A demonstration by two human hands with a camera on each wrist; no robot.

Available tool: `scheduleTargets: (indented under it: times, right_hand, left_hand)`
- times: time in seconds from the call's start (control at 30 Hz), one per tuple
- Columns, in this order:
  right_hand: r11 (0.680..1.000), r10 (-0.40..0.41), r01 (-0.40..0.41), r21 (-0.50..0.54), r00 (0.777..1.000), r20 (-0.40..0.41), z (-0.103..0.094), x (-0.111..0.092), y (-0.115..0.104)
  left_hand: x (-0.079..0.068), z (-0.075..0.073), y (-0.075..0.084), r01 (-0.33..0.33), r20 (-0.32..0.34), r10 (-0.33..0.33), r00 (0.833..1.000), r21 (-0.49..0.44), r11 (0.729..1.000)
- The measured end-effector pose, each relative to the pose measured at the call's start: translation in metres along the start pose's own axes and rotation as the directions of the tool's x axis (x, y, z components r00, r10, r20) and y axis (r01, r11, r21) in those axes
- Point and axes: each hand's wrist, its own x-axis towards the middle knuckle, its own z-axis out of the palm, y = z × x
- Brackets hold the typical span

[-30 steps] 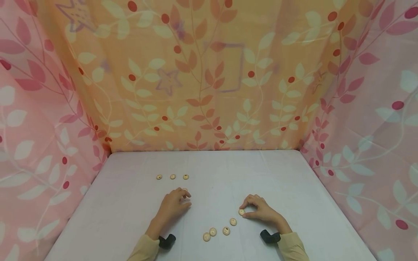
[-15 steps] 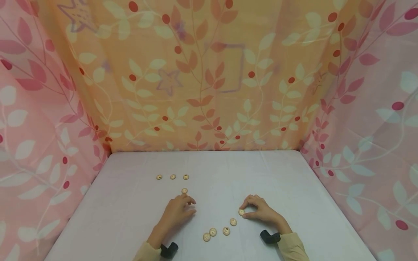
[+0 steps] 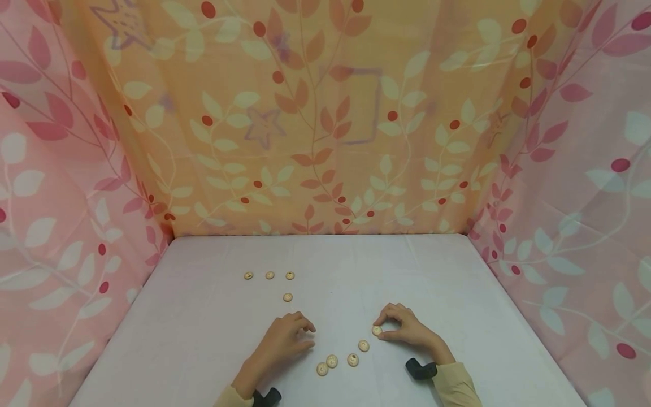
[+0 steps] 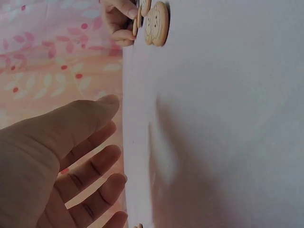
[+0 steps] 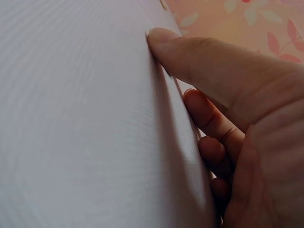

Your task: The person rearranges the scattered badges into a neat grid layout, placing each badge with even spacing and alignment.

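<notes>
My right hand point(image 3: 407, 328) pinches a small round wooden disc point(image 3: 377, 330) between thumb and fingers, low at the tabletop; my thumb hides that disc in the right wrist view. With fingers loosely spread, my left hand point(image 3: 285, 339) hovers over the cloth and holds nothing. Between the hands, several like discs form a slanting line: one disc point(image 3: 363, 345) closest to the right hand, another point(image 3: 353, 360), and a pair point(image 3: 327, 364) side by side. The left wrist view shows a drawn face on a pale disc point(image 4: 161, 23).
Farther back lies a row of three discs point(image 3: 270, 275), with a single disc point(image 3: 287, 297) below its right end. A white cloth covers the table point(image 3: 407, 271). Leaf-patterned curtains point(image 3: 315, 113) enclose its back and sides. Black wrist mounts point(image 3: 421, 369) sit by both sleeves.
My left hand has drawn back toward me and to the right, away from the single disc below the row, which now shows fully. The right hand stays in place with its disc.
</notes>
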Motion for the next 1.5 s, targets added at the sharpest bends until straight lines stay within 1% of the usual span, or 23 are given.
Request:
scheduleTargets:
  times: [0.17, 0.37, 0.5, 0.6, 0.8, 1.0, 1.23, 1.5]
  right_hand:
    - [1.000, 0.011, -0.011, 0.018, 1.000, 0.017, -0.002, 0.000, -0.001]
    - [1.000, 0.010, -0.010, 0.009, 1.000, 0.016, -0.002, 0.000, -0.001]
    - [1.000, 0.000, 0.000, 0.011, 1.000, 0.013, -0.001, 0.000, 0.000]
    - [1.000, 0.000, 0.000, 0.021, 1.000, 0.015, 0.000, 0.000, 0.000]
    - [1.000, 0.005, -0.005, 0.018, 1.000, 0.016, 0.001, 0.000, 0.002]
    - [1.000, 0.027, -0.027, 0.011, 0.999, 0.020, -0.001, 0.000, 0.002]
    - [1.000, 0.015, -0.015, 0.011, 1.000, 0.009, -0.001, 0.000, 0.000]
    - [0.997, 0.069, -0.070, 0.028, 0.997, 0.025, -0.002, 0.001, -0.003]
  left_hand:
    - [-0.001, 0.000, 0.007, -0.013, 0.070, 0.014, 0.997, -0.019, 1.000]
    - [-0.004, 0.001, 0.017, -0.015, 0.142, 0.019, 0.990, -0.029, 0.999]
    - [-0.007, 0.006, 0.020, -0.003, 0.185, 0.011, 0.983, -0.041, 0.999]
    - [-0.009, 0.011, 0.020, 0.007, 0.203, 0.002, 0.979, -0.042, 0.999]
    - [-0.012, 0.016, 0.020, 0.004, 0.207, 0.001, 0.978, -0.024, 1.000]
    - [-0.011, 0.015, 0.025, 0.005, 0.213, 0.000, 0.977, -0.022, 1.000]
    - [-0.012, 0.014, 0.029, -0.005, 0.215, 0.010, 0.976, -0.026, 1.000]
    - [-0.013, 0.012, 0.030, -0.017, 0.210, 0.016, 0.978, 0.007, 1.000]
